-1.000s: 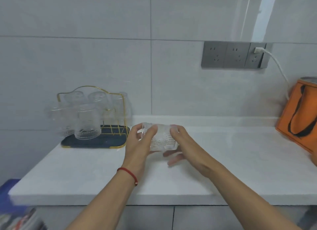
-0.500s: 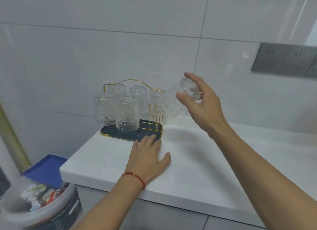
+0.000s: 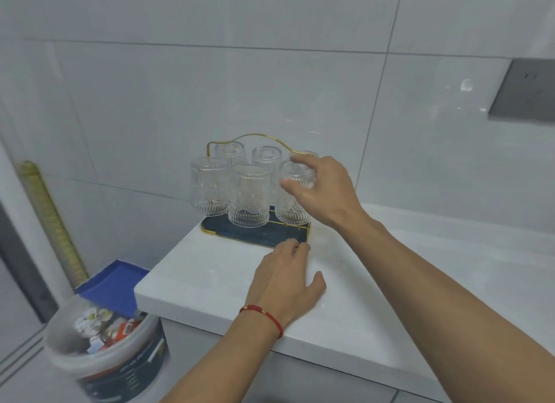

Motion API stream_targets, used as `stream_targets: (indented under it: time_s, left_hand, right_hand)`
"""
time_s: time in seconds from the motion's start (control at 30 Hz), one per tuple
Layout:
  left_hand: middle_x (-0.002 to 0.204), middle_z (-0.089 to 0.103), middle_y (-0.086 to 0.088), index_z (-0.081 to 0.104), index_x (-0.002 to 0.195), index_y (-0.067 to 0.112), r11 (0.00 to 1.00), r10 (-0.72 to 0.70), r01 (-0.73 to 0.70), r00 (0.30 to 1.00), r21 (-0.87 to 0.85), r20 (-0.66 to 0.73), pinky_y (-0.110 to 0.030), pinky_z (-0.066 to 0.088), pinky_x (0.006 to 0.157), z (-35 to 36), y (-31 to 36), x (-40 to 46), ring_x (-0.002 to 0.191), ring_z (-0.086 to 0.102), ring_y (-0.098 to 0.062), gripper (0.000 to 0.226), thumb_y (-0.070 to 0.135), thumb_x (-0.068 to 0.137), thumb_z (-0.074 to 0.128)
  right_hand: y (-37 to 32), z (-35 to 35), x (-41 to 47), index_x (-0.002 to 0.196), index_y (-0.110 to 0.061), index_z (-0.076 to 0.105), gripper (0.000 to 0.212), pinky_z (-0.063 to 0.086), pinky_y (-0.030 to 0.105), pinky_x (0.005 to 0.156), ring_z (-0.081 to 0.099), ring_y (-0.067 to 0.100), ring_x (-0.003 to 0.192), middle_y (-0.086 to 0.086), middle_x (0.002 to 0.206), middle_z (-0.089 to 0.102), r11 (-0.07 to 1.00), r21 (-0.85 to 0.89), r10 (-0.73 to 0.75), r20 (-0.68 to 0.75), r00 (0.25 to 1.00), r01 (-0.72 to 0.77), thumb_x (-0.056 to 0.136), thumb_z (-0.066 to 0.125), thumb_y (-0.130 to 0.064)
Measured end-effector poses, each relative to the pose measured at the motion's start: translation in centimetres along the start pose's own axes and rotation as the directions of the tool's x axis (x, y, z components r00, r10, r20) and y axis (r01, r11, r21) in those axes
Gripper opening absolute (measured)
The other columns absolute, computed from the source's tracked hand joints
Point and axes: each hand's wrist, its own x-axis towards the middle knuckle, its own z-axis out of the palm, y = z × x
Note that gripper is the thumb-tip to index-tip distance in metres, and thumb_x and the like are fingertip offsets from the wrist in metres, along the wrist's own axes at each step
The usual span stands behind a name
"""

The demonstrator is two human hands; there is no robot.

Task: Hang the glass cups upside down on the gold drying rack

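The gold drying rack [image 3: 249, 136] with a dark tray [image 3: 264, 237] stands at the counter's left end. Several embossed glass cups hang on it upside down, among them a front left cup [image 3: 208, 186] and a front middle cup [image 3: 249, 195]. My right hand [image 3: 322, 186] grips the base of the front right cup [image 3: 292, 204], which sits upside down on the rack. My left hand [image 3: 285, 278] lies flat on the counter, its fingertips touching the tray's front edge. A back right cup is mostly hidden behind my right hand.
The white counter [image 3: 390, 282] runs to the right. Below its left end are a white bucket [image 3: 105, 351] full of rubbish and a blue lid [image 3: 111, 285]. A grey socket plate [image 3: 525, 90] is on the tiled wall at right.
My right hand has carried the cup from mid-air, tilted, down onto the rack's front right spot, upside down. My left hand stays flat by the tray. The view moved closer.
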Motion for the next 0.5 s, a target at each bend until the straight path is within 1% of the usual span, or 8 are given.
stream_targets:
  time_s: [0.17, 0.27, 0.33, 0.4, 0.43, 0.47, 0.5]
  left_hand:
    - [0.116, 0.060, -0.005, 0.059, 0.116, 0.012, 1.000, 0.005, -0.005, 1.000, -0.002, -0.019, -0.041, 0.050, 0.090, 0.4, -0.1, 0.1, 0.109, 0.055, -0.025, 0.047, 0.046, 0.085, 0.051]
    - [0.117, 0.060, -0.005, 0.059, 0.114, 0.011, 1.000, 0.012, -0.012, 0.999, -0.010, -0.047, -0.040, 0.050, 0.090, 0.3, 0.0, 0.0, 0.112, 0.054, -0.024, 0.046, 0.044, 0.084, 0.051]
    - [0.120, 0.060, -0.005, 0.060, 0.116, 0.011, 0.999, 0.035, -0.037, 0.998, -0.031, -0.059, -0.040, 0.051, 0.091, 0.4, -0.1, -0.1, 0.117, 0.051, -0.023, 0.043, 0.040, 0.085, 0.053]
    - [0.122, 0.059, -0.005, 0.060, 0.119, 0.011, 0.994, 0.090, -0.095, 0.992, -0.051, -0.089, -0.042, 0.053, 0.089, 0.1, -0.1, -0.3, 0.119, 0.050, -0.023, 0.037, 0.028, 0.087, 0.055]
    - [0.121, 0.060, -0.005, 0.061, 0.119, 0.012, 0.988, 0.135, -0.142, 0.983, -0.053, -0.121, -0.043, 0.054, 0.086, 0.1, -0.3, -0.5, 0.118, 0.051, -0.024, 0.033, 0.020, 0.088, 0.056]
    - [0.119, 0.062, -0.005, 0.062, 0.117, 0.012, 0.983, 0.165, -0.174, 0.976, -0.051, -0.142, -0.044, 0.055, 0.081, -0.3, -0.2, -0.8, 0.115, 0.054, -0.025, 0.030, 0.013, 0.088, 0.056]
    - [0.114, 0.064, -0.005, 0.064, 0.114, 0.011, 0.975, 0.195, -0.210, 0.965, -0.069, -0.177, -0.044, 0.054, 0.078, -0.5, -0.1, -1.0, 0.109, 0.057, -0.025, 0.028, 0.007, 0.088, 0.057]
  right_hand:
    - [1.0, 1.0, -0.7, 0.136, -0.034, 0.065, 0.056, 0.047, 0.045, 0.106, 0.056, 0.025, 0.130, 0.004, 0.132, 0.067, 1.000, 0.003, 0.009, 0.024, 1.000, -0.009, 0.088, 0.060, -0.061]
    - [1.3, 1.2, -1.1, 0.141, -0.033, 0.060, 0.057, 0.047, 0.043, 0.104, 0.054, 0.024, 0.130, 0.003, 0.132, 0.065, 1.000, -0.018, 0.004, 0.046, 0.999, -0.003, 0.092, 0.056, -0.063]
    - [1.3, 1.4, -1.2, 0.145, -0.033, 0.055, 0.059, 0.046, 0.043, 0.103, 0.051, 0.026, 0.131, 0.006, 0.133, 0.061, 1.000, -0.029, 0.011, 0.057, 0.998, -0.010, 0.094, 0.055, -0.063]
    - [1.2, 1.3, -1.8, 0.152, -0.031, 0.046, 0.064, 0.044, 0.042, 0.104, 0.047, 0.026, 0.133, 0.008, 0.138, 0.055, 1.000, -0.019, 0.009, 0.071, 0.997, -0.008, 0.096, 0.056, -0.060]
    - [1.3, 1.2, -2.3, 0.154, -0.029, 0.042, 0.064, 0.043, 0.040, 0.105, 0.045, 0.026, 0.133, 0.009, 0.141, 0.052, 1.000, 0.000, -0.003, 0.049, 0.999, 0.003, 0.098, 0.057, -0.056]
    - [1.3, 0.9, -3.0, 0.153, -0.026, 0.043, 0.062, 0.041, 0.037, 0.105, 0.044, 0.025, 0.133, 0.008, 0.141, 0.050, 1.000, 0.023, -0.020, -0.018, 1.000, 0.021, 0.099, 0.058, -0.051]
    - [1.5, 0.5, -3.5, 0.150, -0.023, 0.047, 0.055, 0.041, 0.034, 0.106, 0.044, 0.024, 0.132, 0.006, 0.139, 0.051, 0.998, 0.057, -0.032, -0.108, 0.994, 0.038, 0.100, 0.060, -0.044]
